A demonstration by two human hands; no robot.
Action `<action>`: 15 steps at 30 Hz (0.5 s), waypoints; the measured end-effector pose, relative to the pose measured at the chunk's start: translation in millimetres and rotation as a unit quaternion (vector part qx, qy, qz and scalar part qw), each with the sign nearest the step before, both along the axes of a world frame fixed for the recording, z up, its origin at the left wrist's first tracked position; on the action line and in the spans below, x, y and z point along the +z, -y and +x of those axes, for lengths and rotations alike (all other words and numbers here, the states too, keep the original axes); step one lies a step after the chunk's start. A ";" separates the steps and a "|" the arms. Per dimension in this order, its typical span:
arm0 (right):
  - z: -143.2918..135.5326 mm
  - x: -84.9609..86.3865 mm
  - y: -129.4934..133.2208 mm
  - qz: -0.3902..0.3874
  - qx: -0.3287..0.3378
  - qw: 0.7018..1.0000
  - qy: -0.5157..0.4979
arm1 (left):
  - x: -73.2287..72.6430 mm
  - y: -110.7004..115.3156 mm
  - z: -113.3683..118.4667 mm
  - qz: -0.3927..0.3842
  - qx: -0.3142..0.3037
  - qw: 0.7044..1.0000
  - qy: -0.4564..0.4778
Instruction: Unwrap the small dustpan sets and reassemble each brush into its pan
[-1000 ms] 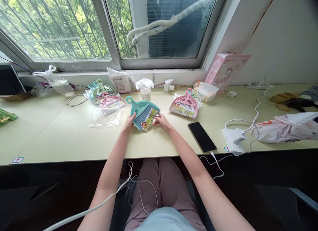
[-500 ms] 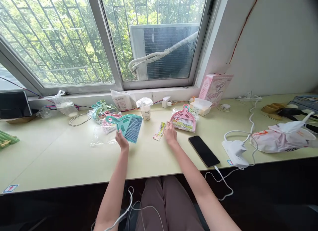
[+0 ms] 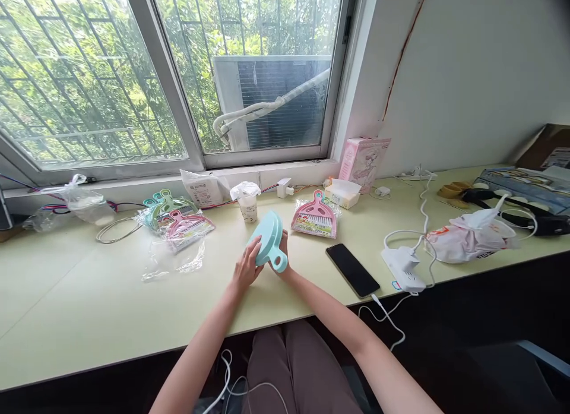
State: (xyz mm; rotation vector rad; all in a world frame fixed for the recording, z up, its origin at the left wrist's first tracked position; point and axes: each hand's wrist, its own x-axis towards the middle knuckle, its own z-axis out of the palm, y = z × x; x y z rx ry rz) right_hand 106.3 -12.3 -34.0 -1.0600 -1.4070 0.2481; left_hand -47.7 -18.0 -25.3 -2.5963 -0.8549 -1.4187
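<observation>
A teal dustpan [image 3: 268, 231] is held up off the table between both hands, its back facing me and its looped handle pointing down toward me. My left hand [image 3: 246, 264] grips its left edge, with fingers bent over the back. On the right side, my right hand [image 3: 285, 261] is closed round it, its fingers mostly hidden behind the pan. The bristles of its brush are out of sight. Just behind, a pink dustpan and brush set [image 3: 317, 217] in clear wrapping lies on the table. More wrapped sets, one pink [image 3: 184, 225] and one green [image 3: 168, 204], lie to the left.
Crumpled clear plastic [image 3: 176, 262] lies left of my hands. A lidded cup [image 3: 248, 207] stands behind the dustpan. To the right are a black phone [image 3: 352, 270] on a cable, a white power strip [image 3: 403, 270], a tissue pack [image 3: 342, 194] and a plastic bag [image 3: 467, 239].
The teal dustpan has moved right and been turned so its back faces me. My right hand has left the paper label and joined the left on the pan. The label no longer shows.
</observation>
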 end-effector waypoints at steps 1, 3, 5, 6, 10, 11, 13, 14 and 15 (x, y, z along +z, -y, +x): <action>1.0 3.5 1.8 -0.011 -0.011 1.000 -0.019 | -0.3 -0.4 0.1 -0.019 -0.011 1.000 0.011; 3.6 11.9 5.6 -0.042 0.005 0.999 -0.010 | -1.4 -0.8 -0.6 -0.060 -0.025 0.997 0.048; 6.7 20.4 8.6 -0.065 0.055 0.996 0.041 | -2.5 -1.3 -2.3 -0.101 -0.020 0.991 0.083; 8.2 24.0 9.7 -0.070 0.074 0.993 0.063 | -2.8 -1.6 -3.6 -0.122 -0.011 0.988 0.095; 9.5 35.0 12.3 -0.078 0.078 0.991 0.070 | -1.5 -3.0 -8.9 -0.185 0.024 0.975 0.124; 8.7 37.7 12.9 -0.073 0.080 0.992 0.063 | -1.1 -3.1 -9.9 -0.193 0.029 0.971 0.137; 6.1 44.7 14.7 -0.068 0.087 0.991 0.073 | -1.6 -2.6 -10.7 -0.203 0.043 0.962 0.175; 4.5 49.1 16.0 -0.075 0.087 0.989 0.098 | -2.5 -2.2 -10.4 -0.210 0.051 0.956 0.197; 2.8 54.1 17.8 -0.087 0.082 0.984 0.132 | -3.7 -1.8 -9.7 -0.219 0.058 0.949 0.221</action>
